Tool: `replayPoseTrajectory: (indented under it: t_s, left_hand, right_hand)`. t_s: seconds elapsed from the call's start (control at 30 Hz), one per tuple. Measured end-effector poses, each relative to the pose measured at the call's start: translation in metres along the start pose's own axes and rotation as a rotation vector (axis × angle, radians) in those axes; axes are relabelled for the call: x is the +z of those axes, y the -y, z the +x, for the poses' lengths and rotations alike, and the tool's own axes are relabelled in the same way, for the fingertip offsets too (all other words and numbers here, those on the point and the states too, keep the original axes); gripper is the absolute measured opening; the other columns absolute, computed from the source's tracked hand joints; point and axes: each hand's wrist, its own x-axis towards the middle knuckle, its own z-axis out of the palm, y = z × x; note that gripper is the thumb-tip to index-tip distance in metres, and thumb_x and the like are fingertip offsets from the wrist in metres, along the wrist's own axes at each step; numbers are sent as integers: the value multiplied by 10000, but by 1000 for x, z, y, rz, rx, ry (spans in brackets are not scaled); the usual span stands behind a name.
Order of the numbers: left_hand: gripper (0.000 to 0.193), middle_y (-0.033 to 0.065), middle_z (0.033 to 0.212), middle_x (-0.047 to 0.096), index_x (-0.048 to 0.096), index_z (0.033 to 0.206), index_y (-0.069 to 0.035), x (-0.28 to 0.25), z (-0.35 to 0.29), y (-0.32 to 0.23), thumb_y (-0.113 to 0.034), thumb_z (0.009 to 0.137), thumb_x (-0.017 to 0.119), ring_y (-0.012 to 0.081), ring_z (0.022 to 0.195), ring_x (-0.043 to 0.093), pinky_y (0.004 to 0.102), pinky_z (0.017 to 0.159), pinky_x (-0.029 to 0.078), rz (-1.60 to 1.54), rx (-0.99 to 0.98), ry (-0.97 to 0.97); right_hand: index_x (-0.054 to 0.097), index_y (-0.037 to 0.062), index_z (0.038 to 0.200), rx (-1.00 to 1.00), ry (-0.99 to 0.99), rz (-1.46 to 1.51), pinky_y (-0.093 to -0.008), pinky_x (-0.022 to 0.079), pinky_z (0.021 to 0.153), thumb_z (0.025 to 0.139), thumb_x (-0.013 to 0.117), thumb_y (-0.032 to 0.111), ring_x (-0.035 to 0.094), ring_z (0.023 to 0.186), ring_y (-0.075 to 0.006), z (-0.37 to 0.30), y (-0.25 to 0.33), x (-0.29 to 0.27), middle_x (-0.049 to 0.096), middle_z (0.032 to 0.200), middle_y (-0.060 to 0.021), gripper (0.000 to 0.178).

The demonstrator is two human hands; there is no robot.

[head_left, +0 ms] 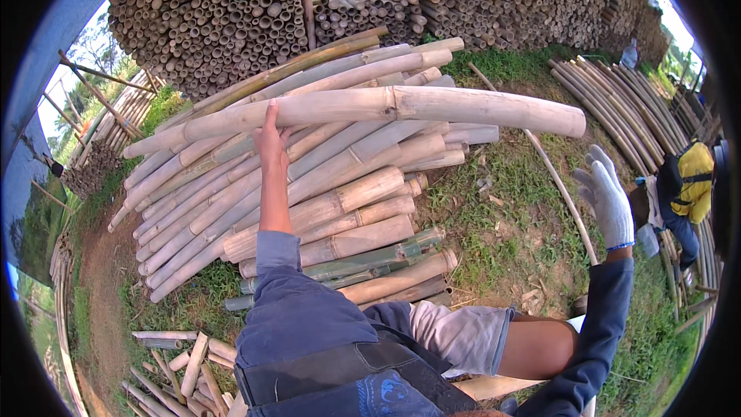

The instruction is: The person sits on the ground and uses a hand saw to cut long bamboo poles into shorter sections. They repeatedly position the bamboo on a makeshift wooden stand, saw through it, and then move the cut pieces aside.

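A thick, pale bamboo pole [463, 106] lies crosswise above a heap of cut bamboo poles [340, 201]. My left hand [272, 141], bare, grips this pole left of its middle, with a finger up along its near side; the rest of the grip is partly hidden behind the hand. To the right, my right hand [606, 194] wears a white knit glove with a blue cuff edge. Its fingers are stretched out, apart from the pole's right end and holding nothing.
Tall stacks of bamboo [224, 23] stand behind the heap. A thin pole [559, 174] runs over the grass to my right. Short bamboo offcuts [181, 374] lie at lower left. At far right is a person with a yellow bag [693, 179], near more long poles [617, 112].
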Motion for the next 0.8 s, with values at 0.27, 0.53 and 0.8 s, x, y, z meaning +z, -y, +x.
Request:
replayPoseTrajectory:
  t_s: [0.27, 0.53, 0.8]
  left_hand:
    - [627, 184, 1385, 732, 694, 1401, 7, -158, 242, -43, -361, 923, 864, 303, 1259, 718, 476, 992, 625, 582, 304, -331]
    - [318, 153, 1232, 807, 813, 1261, -110, -41, 155, 45, -223, 976, 729, 331, 1158, 764, 446, 1013, 578, 991, 667, -485]
    - [230, 137, 1126, 810, 799, 1241, -81, 204, -144, 159, -117, 1035, 706, 257, 988, 790, 389, 840, 627, 619, 650, 747]
  right_hand:
    - [475, 109, 1667, 44, 283, -269, -344, 556, 973, 1150, 582, 319, 685, 1206, -188, -73, -9, 10, 587, 1540, -119, 568]
    - [573, 39, 1515, 561, 207, -900, -416, 537, 1104, 1057, 677, 269, 700, 1275, -325, -243, -92, -150, 652, 1464, -224, 523]
    - [595, 85, 1492, 905, -140, -1037, -455, 566, 1047, 1035, 652, 277, 719, 1196, -347, -428, -55, -203, 682, 1331, -222, 499]
